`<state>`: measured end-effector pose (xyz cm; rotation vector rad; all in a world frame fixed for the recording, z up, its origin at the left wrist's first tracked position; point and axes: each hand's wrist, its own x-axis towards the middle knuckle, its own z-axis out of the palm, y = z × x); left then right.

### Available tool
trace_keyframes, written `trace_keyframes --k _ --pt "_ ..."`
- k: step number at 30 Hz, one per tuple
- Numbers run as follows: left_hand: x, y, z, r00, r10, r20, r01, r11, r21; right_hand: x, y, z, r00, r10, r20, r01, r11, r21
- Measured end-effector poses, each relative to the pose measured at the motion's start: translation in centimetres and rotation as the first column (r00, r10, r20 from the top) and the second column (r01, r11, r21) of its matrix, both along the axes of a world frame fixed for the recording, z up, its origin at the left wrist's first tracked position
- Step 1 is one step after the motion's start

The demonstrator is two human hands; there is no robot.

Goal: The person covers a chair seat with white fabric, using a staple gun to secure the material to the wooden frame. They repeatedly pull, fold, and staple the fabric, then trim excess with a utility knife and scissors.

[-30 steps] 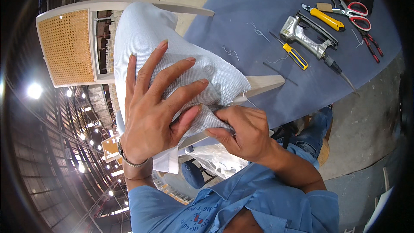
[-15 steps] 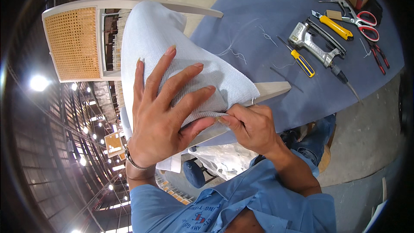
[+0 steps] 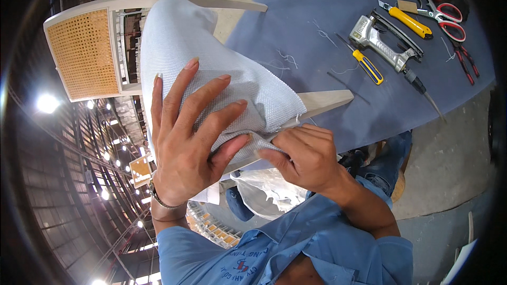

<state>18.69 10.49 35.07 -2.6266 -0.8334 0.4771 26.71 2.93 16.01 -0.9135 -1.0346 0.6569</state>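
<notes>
A pale wooden chair lies tipped over at the table, with a woven cane backrest (image 3: 83, 50) at the left and a tapered leg (image 3: 330, 101) pointing right. Light blue-grey woven fabric (image 3: 182, 34) covers its seat. My left hand (image 3: 182, 145) rests on this fabric, fingers spread, with the thumb near the fabric's lower edge. There, my right hand (image 3: 309, 153) pinches a fold of the fabric between thumb and fingers, close to the base of the leg. Part of the fold is hidden by the fingers.
On the blue-grey tabletop (image 3: 285, 26) lie a staple gun (image 3: 383, 42), a yellow screwdriver (image 3: 368, 67), a yellow utility knife (image 3: 409, 22), red-handled scissors (image 3: 446, 20), red-handled pliers (image 3: 465, 63) and loose threads. A clear plastic bag (image 3: 272, 192) sits below the chair.
The chair and its fabric have shifted slightly left in view, my left hand with them. My right thumb has moved away from the left thumb, and the pinched fold shows more.
</notes>
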Motion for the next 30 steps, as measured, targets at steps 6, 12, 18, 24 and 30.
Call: trace_keyframes --k 6,12,18,24,30 --pt "-0.3 0.0 -0.1 1.000 -0.007 -0.002 0.007 1.000 0.023 -0.2 0.9 -1.2 0.997 0.050 0.066 -0.050 0.999 -0.002" --pt "0.0 -0.1 0.2 0.998 0.053 -0.014 -0.053 0.999 0.013 1.1 1.6 -1.1 0.985 0.162 0.053 -0.161 0.987 -0.020" --pt "-0.3 -0.3 -0.1 0.982 0.168 0.092 -0.172 0.984 0.044 1.3 2.3 -1.8 0.973 0.214 0.088 -0.217 0.976 0.025" --pt "-1.3 -2.8 -2.1 0.930 0.263 0.256 -0.318 0.926 0.205 1.4 2.6 -2.0 0.953 0.298 0.049 -0.300 0.952 0.052" --pt "-3.7 -9.6 -7.5 0.720 0.120 0.684 -0.333 0.924 0.188 2.0 3.2 -1.9 0.941 0.334 0.058 -0.337 0.939 0.062"
